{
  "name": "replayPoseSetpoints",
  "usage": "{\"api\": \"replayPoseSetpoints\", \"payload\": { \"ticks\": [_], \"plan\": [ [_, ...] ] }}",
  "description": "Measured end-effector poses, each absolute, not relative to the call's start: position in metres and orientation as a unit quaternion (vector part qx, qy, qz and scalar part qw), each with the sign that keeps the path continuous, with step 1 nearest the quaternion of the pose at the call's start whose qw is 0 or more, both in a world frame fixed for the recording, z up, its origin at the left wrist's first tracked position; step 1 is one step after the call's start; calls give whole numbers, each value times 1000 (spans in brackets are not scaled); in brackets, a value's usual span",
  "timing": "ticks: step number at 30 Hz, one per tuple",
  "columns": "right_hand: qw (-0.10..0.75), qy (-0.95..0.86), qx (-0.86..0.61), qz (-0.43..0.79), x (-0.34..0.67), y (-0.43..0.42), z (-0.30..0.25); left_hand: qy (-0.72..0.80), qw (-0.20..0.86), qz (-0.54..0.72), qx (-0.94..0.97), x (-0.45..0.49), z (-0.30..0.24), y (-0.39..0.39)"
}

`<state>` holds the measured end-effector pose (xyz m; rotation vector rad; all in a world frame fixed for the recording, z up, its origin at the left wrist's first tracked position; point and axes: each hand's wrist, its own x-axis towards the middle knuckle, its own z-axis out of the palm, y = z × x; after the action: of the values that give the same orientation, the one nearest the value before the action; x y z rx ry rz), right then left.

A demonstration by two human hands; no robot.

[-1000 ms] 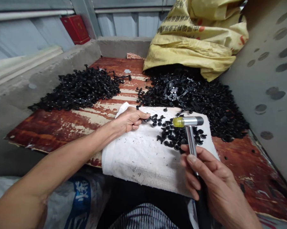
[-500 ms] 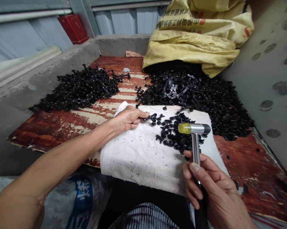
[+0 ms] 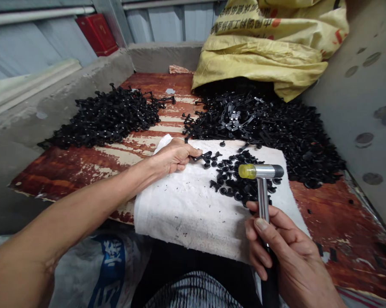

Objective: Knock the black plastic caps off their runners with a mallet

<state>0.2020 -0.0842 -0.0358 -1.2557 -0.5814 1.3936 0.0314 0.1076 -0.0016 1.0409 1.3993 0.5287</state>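
Fingers (image 3: 262,225): one hammer (image 3: 260,171), one black part (image 3: 201,158)

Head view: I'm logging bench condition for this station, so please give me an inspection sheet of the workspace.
Surface: worn red board, paint flaked; white cloth over its near edge.
Job's things: hammer, yellow and black faces; black part on the cloth; loose black parts under the hammer head.
Clutter: left pile and right pile of black parts on the board.
Grippers: left hand shut on the black part; right hand shut on the hammer handle.
Cables: nothing seen.
Surroundings: yellow sack behind the right pile; red box far left; grey wall at right.
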Motion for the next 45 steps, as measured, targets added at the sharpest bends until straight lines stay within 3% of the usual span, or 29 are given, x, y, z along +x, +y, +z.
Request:
{"api": "replayPoseSetpoints", "payload": {
  "ticks": [9, 21, 45],
  "plan": [
    [514, -292, -527, 611, 204, -81, -27, 633, 545, 213, 508, 27, 1, 113],
    [532, -279, -502, 622, 204, -80, -27, 600, 624, 218, 451, 30, 1, 112],
    [540, -296, -488, 618, 206, -82, -34, 600, 632, 213, 442, 29, 0, 114]
  ]
}}
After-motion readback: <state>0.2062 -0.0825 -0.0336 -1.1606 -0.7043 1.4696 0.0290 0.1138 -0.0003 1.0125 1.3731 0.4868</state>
